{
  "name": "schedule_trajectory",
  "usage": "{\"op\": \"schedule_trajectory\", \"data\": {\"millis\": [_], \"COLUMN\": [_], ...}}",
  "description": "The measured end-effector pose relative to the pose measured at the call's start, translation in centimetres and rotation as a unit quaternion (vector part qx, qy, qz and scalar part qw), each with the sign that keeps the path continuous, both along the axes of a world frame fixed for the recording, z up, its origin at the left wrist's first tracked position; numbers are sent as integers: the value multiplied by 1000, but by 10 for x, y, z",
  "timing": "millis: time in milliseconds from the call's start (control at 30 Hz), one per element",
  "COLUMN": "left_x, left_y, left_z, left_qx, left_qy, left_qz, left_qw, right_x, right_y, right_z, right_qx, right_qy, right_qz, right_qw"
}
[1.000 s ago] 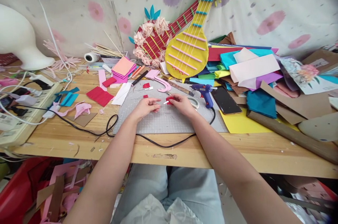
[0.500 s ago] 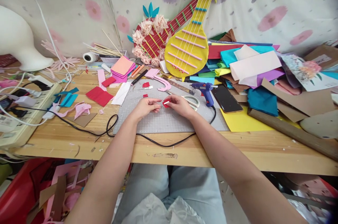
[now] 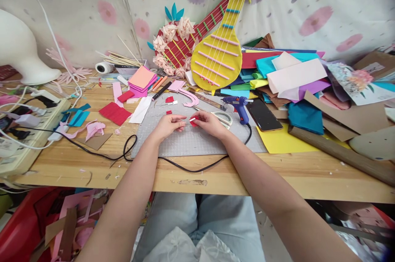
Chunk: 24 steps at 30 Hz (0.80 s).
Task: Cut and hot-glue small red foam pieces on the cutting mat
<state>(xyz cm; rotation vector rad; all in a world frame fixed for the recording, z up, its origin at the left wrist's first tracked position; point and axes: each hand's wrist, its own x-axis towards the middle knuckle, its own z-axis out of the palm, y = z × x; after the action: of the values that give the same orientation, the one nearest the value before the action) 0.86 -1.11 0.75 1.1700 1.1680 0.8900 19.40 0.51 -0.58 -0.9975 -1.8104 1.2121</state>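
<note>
both hands sit at the centre of the frame over the grey cutting mat [image 3: 191, 140]. the right hand [image 3: 210, 124] pinches a small red piece [image 3: 193, 121] with a white edge between thumb and fingertips, fingers curled around it. the left hand [image 3: 168, 125] lies just beside it, fingers loosely bent with the tips pointing toward the red piece; whether they actually touch it cannot be told (the piece is very small at this view). the piece is held just above the mat, between the two hands.

further up on the mat lie two more small red scraps [image 3: 169, 99], near a curved pink foam shape [image 3: 191, 98]. right of the hands lie white-handled scissors [image 3: 224, 118] and a blue glue gun [image 3: 239, 105], its black cord [image 3: 173, 161] looping across the lower edge of the mat. a black phone [image 3: 263, 115] lies right of the glue gun, on a yellow sheet [image 3: 282, 140]. at upper centre a yellow paper guitar [image 3: 217, 58] leans on the patterned backdrop, overlapping a red paper guitar [image 3: 175, 50]. a heap of coloured sheets [image 3: 293, 80] fills the upper right. a power strip [image 3: 27, 128] sits at the left edge on the wooden table [image 3: 247, 175].
</note>
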Motion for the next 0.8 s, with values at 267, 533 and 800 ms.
{"op": "schedule_trajectory", "data": {"millis": [267, 533, 800], "left_x": [0, 1, 2], "left_y": [0, 0, -1], "left_z": [2, 1, 3], "left_qx": [-2, -4, -13], "left_qy": [4, 6, 6], "left_qz": [13, 22, 26], "left_qw": [1000, 1000, 1000], "right_x": [0, 0, 0], "right_y": [0, 1, -1], "right_z": [-1, -2, 1], "right_qx": [-2, -9, -13], "right_qy": [-3, 7, -3], "right_qz": [-1, 1, 8], "right_qw": [1000, 1000, 1000]}}
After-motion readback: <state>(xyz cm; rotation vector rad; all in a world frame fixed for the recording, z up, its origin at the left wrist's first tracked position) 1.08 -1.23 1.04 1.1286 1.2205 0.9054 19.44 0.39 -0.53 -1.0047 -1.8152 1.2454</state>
